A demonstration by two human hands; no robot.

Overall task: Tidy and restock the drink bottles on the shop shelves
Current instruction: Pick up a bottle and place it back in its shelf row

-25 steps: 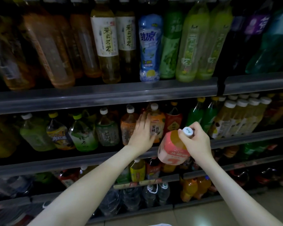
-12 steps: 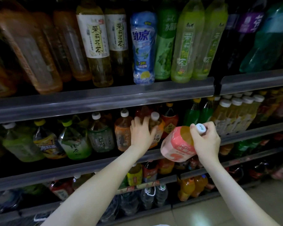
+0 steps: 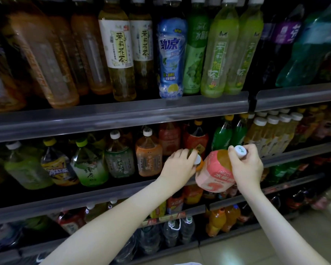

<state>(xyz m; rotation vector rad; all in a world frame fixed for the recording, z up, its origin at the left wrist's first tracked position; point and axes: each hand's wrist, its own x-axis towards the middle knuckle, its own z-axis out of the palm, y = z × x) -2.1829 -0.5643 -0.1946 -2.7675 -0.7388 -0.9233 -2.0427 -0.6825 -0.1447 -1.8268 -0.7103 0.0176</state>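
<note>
My right hand [image 3: 246, 168] grips a pink-labelled bottle [image 3: 214, 174] by its neck, just under the white cap, and holds it tilted in front of the middle shelf [image 3: 84, 199]. My left hand [image 3: 178, 167] has its fingers curled round the white-capped top of an orange bottle [image 3: 198, 162] on that shelf; most of this bottle is hidden behind the hand and the pink bottle. The two hands are close together. An orange tea bottle [image 3: 148, 158] stands just left of my left hand.
The top shelf [image 3: 122, 113] carries tall tea and green drink bottles, with a blue bottle [image 3: 171, 54] in the middle. Green and yellow bottles fill the middle shelf to the left, white-capped yellow ones [image 3: 271, 131] to the right. Lower shelves hold water and orange drinks above a tiled floor [image 3: 246, 249].
My left hand went from resting flat against the shelf bottles to closing round one bottle's top. My right hand raised the pink bottle a little and brought it nearer the left hand.
</note>
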